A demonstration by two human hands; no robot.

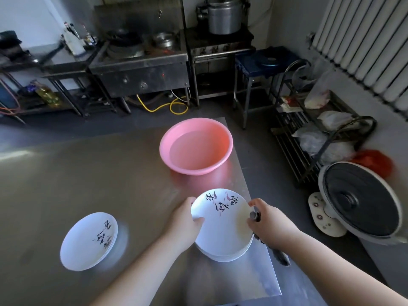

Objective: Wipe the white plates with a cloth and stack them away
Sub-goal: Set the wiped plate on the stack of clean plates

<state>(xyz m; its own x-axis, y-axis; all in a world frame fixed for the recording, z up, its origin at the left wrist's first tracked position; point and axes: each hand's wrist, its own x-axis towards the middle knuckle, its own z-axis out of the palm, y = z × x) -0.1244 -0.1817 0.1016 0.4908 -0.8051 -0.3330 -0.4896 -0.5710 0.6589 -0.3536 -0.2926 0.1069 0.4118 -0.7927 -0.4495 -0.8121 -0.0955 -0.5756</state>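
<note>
A white plate with black brush writing is tilted above a stack of white plates near the steel table's right edge. My left hand grips its left rim, thumb on the face. My right hand grips a grey cloth and touches the plate's right rim; the cloth hangs down below the hand. A second small pile of white plates with the same writing lies on the table to the left.
A pink basin holding water stands further back on the steel table. Right of the table, on the floor, are a tilted fan and a wire rack with bags. Stoves line the far wall.
</note>
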